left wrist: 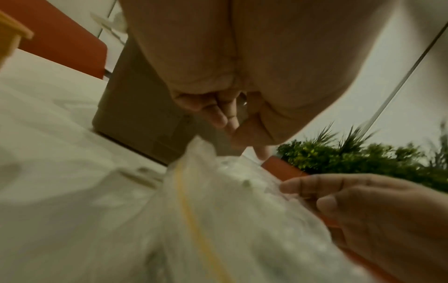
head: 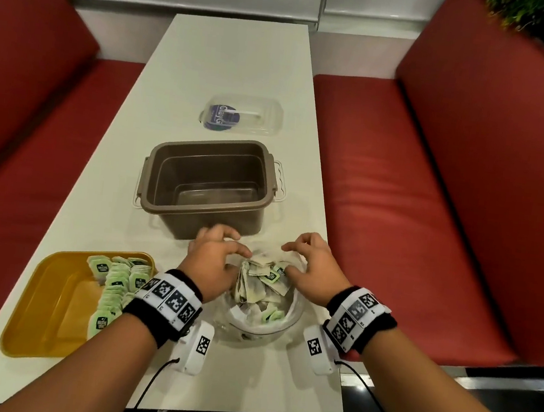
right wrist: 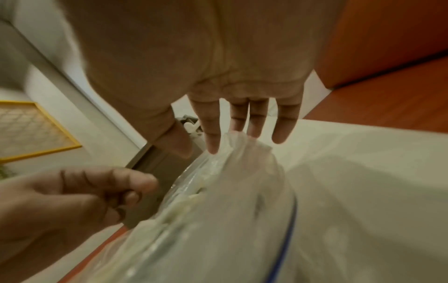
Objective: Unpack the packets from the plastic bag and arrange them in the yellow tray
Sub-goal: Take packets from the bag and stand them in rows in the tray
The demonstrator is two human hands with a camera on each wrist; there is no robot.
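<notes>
- Table: white and long, set between two red benches; all the items below rest on it.
- My left hand: at the left side of the plastic bag mouth, fingers curled. In the left wrist view the fingertips are bunched just above the bag's top edge; whether they pinch the film, I cannot tell.
- My right hand: at the right side of the bag mouth. In the right wrist view my fingers hang nearly straight and loose, their tips touching the gathered film at the top of the bag. They are not closed round anything.
- Plastic bag: clear, mouth open, standing between my two hands at the near edge of the table.
- Packets in the bag: a loose heap of pale and green packets, lying at mixed angles.
- Yellow tray: to the left of the bag, near my left wrist. Its right part holds green packets in overlapping rows; its left part shows bare yellow.
- Brown tub: just beyond my hands, open at the top, with a white handle at either end.
- Clear lid: farther back on the table, well apart from the tub, with a dark blue label.
</notes>
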